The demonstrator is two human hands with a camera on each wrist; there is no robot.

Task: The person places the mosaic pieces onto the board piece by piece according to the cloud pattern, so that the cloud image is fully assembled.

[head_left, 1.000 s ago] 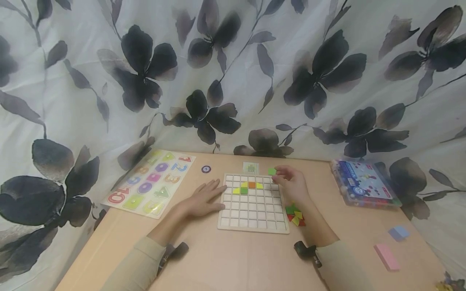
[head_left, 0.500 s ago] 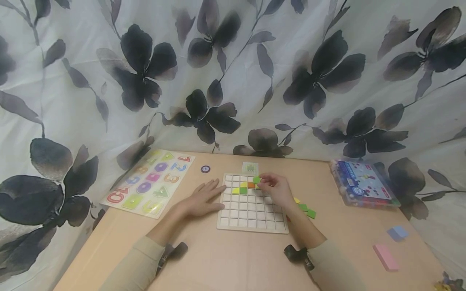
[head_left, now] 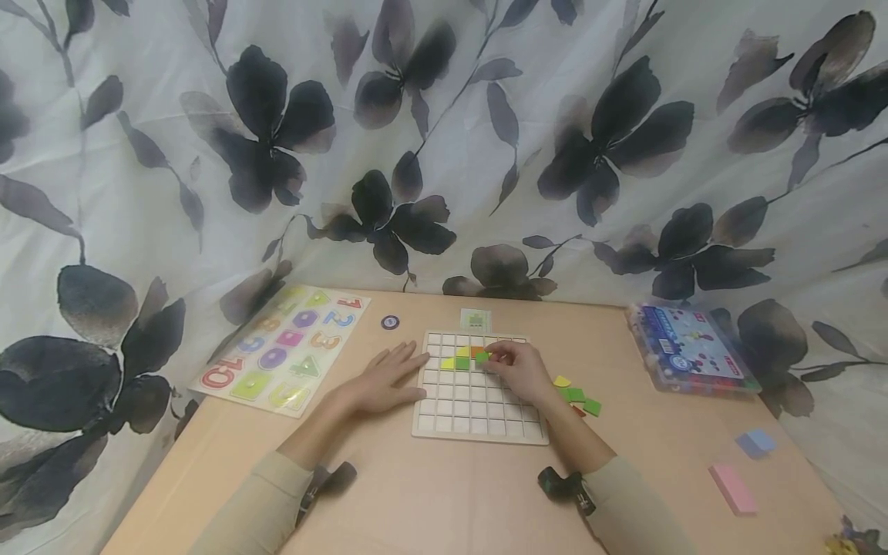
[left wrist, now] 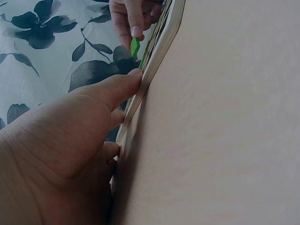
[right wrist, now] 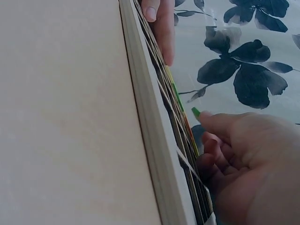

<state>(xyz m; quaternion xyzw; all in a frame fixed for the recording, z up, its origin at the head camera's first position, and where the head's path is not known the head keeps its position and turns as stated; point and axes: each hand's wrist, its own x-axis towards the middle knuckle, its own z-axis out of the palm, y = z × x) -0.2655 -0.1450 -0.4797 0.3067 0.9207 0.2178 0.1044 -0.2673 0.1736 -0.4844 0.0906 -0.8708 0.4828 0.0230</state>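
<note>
A pale wooden grid board lies in the middle of the table, with yellow, orange and green tiles in its upper rows. My right hand pinches a small green tile and holds it low over the board beside the orange tile. The same green tile shows at the right hand's fingertips in the left wrist view. My left hand lies flat on the table, fingers straight, touching the board's left edge. Loose green, yellow and red tiles sit right of the board.
A number puzzle board lies at the left. A clear plastic box stands at the right, with pink and blue blocks near the right front. A small card and a round token lie behind the grid. Flowered cloth surrounds the table.
My right hand has carried the green tile from beyond the board's top right corner leftward and down onto the board's upper rows. The left hand has stayed still.
</note>
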